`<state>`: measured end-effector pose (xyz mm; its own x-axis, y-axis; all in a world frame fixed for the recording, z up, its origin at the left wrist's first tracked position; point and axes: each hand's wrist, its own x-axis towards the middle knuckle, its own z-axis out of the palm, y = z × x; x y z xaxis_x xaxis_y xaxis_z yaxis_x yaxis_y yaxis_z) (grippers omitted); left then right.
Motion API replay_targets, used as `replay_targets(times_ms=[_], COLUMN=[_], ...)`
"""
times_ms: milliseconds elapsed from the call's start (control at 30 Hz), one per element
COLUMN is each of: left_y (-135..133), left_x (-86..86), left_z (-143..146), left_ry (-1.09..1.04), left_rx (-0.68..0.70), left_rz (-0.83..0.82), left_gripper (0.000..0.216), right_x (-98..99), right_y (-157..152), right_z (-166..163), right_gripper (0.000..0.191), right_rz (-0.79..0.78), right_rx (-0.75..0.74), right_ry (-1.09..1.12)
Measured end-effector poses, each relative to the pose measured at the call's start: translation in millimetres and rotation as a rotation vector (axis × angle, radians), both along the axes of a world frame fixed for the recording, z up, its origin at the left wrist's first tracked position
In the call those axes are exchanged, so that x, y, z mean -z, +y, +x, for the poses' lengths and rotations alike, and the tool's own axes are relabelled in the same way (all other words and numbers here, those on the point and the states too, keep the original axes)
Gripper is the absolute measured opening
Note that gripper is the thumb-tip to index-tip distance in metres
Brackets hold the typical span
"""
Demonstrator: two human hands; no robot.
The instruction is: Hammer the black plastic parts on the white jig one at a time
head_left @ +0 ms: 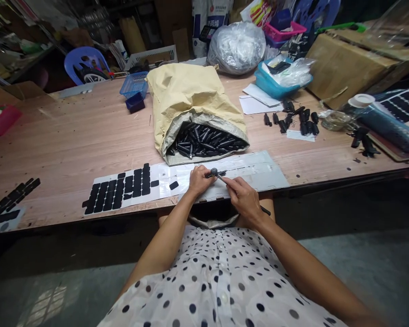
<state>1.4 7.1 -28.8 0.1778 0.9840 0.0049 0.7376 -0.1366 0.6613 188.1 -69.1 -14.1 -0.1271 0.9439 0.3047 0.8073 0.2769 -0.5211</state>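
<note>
My left hand (pixel 199 180) is closed round a small black part (pixel 214 173) at the table's front edge, over a clear plastic sheet (pixel 255 170). My right hand (pixel 244 198) pinches a thin dark tool (pixel 264 210) whose round tip meets that part. To the left on the sheet lie rows of black rectangular pads (pixel 119 193), with one loose pad (pixel 173 185) near my left hand. Just behind my hands a tan paper sack (pixel 187 97) lies on its side, its open mouth full of black tubular parts (pixel 204 141).
Several loose black parts (pixel 293 120) lie at the right, near a blue tray (pixel 276 84) and a cardboard box (pixel 344 66). A small blue basket (pixel 134 84) and a full clear bag (pixel 236 47) stand at the back. More black pads (pixel 12 200) lie far left.
</note>
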Motion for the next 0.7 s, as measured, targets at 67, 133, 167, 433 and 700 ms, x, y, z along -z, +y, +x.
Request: replay_targets(times_ms=[67, 133, 167, 433, 700], left_y=[-0.1, -0.1, 0.0, -1.5, -7.1], left_x=[0.0, 0.3, 0.5, -2.1, -4.0], left_z=[0.1, -0.3, -0.6, -0.4, 4.3], left_ry=[-0.011, -0.018, -0.019, -0.008, 0.033], left_rx=[-0.004, -0.007, -0.006, -0.008, -0.011], left_rz=[0.006, 0.017, 0.022, 0.015, 0.046], left_gripper=[0.009, 0.011, 0.012, 0.013, 0.014], right_x=[-1.8, -3.5, -3.9, -6.5, 6.0], right_y=[0.4, 1.1, 1.2, 5.4, 65.5], right_z=[1.3, 3.6, 4.8, 13.5, 88.7], right_gripper=[0.041, 0.041, 0.042, 0.041, 0.039], right_rz=[0.0, 0.022, 0.031, -0.001, 0.036], right_rx=[0.026, 0.065, 0.079, 0.115, 0.533], right_ry=[-0.027, -0.019, -0.015, -0.018, -0.137])
